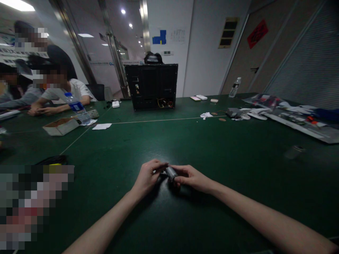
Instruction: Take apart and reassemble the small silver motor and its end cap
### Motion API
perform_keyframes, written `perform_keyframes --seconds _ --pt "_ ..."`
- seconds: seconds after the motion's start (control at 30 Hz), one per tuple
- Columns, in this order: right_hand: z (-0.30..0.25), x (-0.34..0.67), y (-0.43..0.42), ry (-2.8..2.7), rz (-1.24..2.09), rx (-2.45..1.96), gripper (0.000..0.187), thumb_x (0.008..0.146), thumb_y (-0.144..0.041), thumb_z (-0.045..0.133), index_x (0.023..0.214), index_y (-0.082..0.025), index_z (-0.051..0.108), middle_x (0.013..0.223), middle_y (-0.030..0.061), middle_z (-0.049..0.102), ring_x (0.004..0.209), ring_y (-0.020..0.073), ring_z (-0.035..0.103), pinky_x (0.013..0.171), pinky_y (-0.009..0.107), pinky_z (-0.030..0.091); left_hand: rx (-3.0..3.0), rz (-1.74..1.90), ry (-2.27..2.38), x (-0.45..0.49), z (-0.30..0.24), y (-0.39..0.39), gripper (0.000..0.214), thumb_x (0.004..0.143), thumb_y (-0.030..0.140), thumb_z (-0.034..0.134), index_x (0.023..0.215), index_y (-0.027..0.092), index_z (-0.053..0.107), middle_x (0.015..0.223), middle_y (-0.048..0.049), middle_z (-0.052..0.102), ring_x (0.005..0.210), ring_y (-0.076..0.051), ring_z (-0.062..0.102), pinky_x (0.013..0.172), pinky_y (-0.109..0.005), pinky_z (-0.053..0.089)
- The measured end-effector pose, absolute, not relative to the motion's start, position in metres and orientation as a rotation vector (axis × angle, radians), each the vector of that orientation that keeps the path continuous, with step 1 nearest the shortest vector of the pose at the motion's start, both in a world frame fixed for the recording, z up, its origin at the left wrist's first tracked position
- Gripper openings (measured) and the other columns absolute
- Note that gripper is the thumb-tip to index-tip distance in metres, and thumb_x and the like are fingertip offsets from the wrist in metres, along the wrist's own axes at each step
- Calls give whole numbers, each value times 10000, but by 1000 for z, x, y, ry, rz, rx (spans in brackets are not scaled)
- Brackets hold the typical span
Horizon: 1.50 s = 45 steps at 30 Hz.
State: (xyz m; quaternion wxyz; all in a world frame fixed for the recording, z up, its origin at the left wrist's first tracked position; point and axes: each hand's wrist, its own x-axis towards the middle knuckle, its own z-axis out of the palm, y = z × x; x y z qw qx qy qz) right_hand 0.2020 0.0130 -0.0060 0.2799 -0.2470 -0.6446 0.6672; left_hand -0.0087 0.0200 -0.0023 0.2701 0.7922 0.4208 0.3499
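Over the green table [148, 141], my right hand [192, 178] grips a small grey metal cylinder [171, 173] between thumb and fingers. The cylinder is tilted, its upper end toward my left hand [150, 175]. The left fingers are bent together and meet at that upper end. Whatever is pinched between them is too small and dark to make out. Beneath the cylinder, the right fingertips are partly in shadow.
A black open-backed casing [155, 86] stands at the far side. On the left are an open box [62, 126], a water bottle [76, 107] and seated people. A tray of parts [299, 123] and a dim cylindrical object [295, 151] lie right. Another bottle [235, 87] stands behind.
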Motion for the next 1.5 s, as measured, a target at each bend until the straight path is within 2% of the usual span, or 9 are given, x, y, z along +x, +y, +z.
perform_keyframes --seconds 0.17,0.53,0.8,0.97,1.13,1.27,1.4,1.5 --pt "-9 201 14 -1801 1714 -693 523 852 -350 569 1327 -165 451 886 35 575 726 106 529 710 254 441 2130 924 1167 -6 0 17 291 788 61 518 974 178 709 869 -58 683 793 -170 637 731 -255 486" --pt "-11 201 12 -1644 1694 -814 632 799 -369 638 1352 -154 421 850 36 597 725 121 564 689 263 464 1931 933 1081 -4 2 13 237 881 179 475 1051 183 639 1033 -58 683 963 -194 632 854 -306 495" --pt "-15 197 15 -1469 1730 -806 531 834 -521 533 1178 -119 568 861 77 629 702 124 602 607 226 469 1907 857 1010 -1 2 10 246 871 168 489 1101 171 575 1068 -79 658 1002 -203 618 906 -359 488" --pt "-21 197 18 -1393 1767 -792 519 857 -551 474 1060 -95 614 881 103 640 704 121 602 626 233 475 1835 870 954 -1 -2 10 253 870 150 492 1116 173 546 1093 -75 647 1023 -196 615 930 -376 484" --pt "-17 198 15 -1476 1671 -844 479 811 -443 604 1175 -133 567 1018 94 621 760 118 587 671 248 475 1860 898 968 -1 -1 11 242 869 151 495 1101 171 560 1100 -87 637 1022 -206 605 926 -369 473" --pt "-19 199 14 -1557 1601 -872 645 696 -293 735 1274 -176 473 1146 93 572 907 155 578 739 273 485 1863 920 981 -3 -1 13 234 880 165 477 1098 175 563 1110 -89 627 1031 -216 589 929 -372 457" --pt "-23 199 12 -1718 1458 -904 681 701 -270 721 1310 -186 428 1179 103 545 899 156 583 717 272 502 1826 932 938 -3 1 13 230 892 179 450 1099 167 548 1091 -92 626 1026 -214 589 915 -360 462" --pt "-20 199 8 -1852 1227 -924 672 705 -226 702 1316 -187 424 1175 104 546 905 164 588 730 285 519 1821 933 940 -2 4 12 212 891 187 459 1084 172 546 1085 -89 627 1024 -210 589 902 -351 472"
